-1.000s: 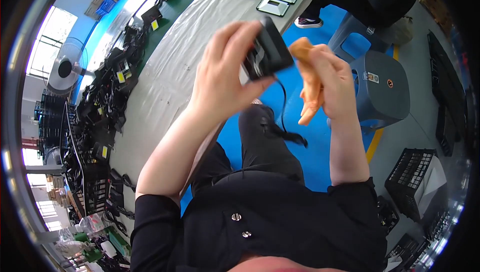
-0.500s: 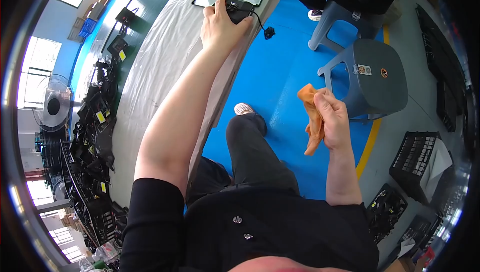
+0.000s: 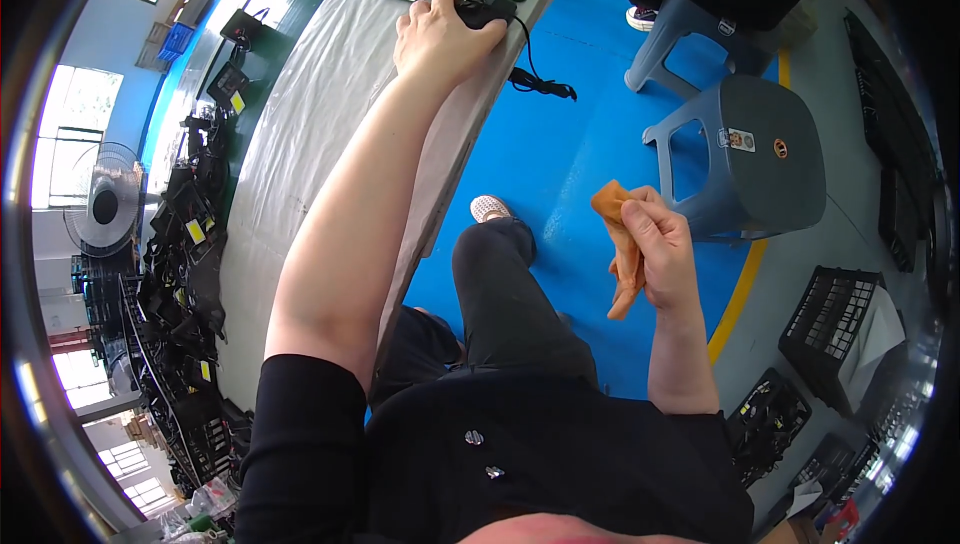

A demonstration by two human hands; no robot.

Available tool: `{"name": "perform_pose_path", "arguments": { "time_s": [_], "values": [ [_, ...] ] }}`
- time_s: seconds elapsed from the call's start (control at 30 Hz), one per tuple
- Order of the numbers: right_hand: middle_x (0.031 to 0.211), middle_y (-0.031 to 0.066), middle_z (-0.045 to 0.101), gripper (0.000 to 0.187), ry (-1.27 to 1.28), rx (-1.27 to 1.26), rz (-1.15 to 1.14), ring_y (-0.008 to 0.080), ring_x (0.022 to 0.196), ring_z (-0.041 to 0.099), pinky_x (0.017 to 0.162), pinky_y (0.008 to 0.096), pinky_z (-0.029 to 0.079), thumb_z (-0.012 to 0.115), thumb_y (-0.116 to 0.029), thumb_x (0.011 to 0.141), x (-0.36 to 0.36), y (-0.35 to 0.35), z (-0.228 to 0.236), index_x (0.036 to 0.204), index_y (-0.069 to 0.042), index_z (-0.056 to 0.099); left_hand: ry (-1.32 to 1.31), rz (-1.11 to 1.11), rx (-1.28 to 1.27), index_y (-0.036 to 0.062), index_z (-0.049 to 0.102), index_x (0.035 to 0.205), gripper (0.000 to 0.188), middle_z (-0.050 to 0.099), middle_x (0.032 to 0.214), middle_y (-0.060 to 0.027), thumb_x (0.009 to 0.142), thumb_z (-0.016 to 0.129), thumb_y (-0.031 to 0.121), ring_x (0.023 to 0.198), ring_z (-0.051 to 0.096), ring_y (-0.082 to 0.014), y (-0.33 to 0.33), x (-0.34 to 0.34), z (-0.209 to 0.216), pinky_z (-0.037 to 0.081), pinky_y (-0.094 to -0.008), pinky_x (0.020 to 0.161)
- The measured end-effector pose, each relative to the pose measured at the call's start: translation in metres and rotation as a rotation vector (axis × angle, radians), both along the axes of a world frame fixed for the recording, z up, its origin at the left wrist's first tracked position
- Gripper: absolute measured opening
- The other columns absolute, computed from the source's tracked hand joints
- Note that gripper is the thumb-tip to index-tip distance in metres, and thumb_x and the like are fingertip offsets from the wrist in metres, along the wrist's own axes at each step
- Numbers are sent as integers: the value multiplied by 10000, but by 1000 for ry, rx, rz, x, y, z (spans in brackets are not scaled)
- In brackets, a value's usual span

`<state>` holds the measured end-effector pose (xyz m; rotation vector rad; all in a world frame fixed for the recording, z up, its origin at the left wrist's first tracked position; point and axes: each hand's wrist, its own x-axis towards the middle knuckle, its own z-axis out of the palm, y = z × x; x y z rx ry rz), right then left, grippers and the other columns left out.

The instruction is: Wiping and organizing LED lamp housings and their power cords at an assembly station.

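On the desk (image 3: 310,124) near its right edge, the black corded device (image 3: 485,11) lies ahead of the left hand (image 3: 440,42), held in its grip; the right hand (image 3: 662,249), well apart, clutches an orange cloth (image 3: 621,234).

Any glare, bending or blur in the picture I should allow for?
Head view: the window at left is washed out white, and the floor carries a pale sheen; head view: the table bows along its left edge; head view: the left hand and orange item look fairly sharp, but the black device shows little detail.
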<state>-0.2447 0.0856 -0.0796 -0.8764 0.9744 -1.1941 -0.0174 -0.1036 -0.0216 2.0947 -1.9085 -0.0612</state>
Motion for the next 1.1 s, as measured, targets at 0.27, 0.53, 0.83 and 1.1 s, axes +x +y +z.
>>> {"name": "perform_pose_path", "arguments": {
  "time_s": [0.27, 0.53, 0.83, 1.1],
  "values": [
    [876, 45, 507, 291, 2, 5, 31, 46, 470, 476, 323, 193, 379, 595, -228, 936, 3, 10, 5, 848, 40, 667, -152, -15, 118, 192, 509, 1325, 690, 530, 1257, -133, 712, 608, 493, 1127, 553, -316, 19, 6, 23, 475, -411, 907],
    [873, 53, 518, 283, 21, -33, 146, 47, 562, 478, 360, 188, 391, 572, -215, 948, 11, 24, 15, 856, 34, 671, -85, -128, 80, 134, 546, 1264, 671, 575, 1179, -169, 721, 652, 514, 1108, 559, -310, 88, 63, 23, 451, -400, 944],
    [851, 38, 539, 179, 329, -321, 322, 97, 759, 479, 585, 249, 408, 622, -133, 897, 59, 44, 41, 923, 34, 684, 64, -252, 143, 116, 526, 1265, 608, 495, 1347, -115, 683, 666, 216, 1226, 463, -331, 224, 119, 34, 389, -420, 1035],
    [914, 122, 566, 187, 912, -834, 479, 284, 823, 595, 725, 372, 497, 634, -126, 808, 162, 33, 62, 972, -58, 695, 284, -189, 164, 189, 452, 1372, 733, 408, 1284, -175, 696, 738, 176, 1174, 486, -334, 299, 137, 35, 438, -385, 975]
  ]
}}
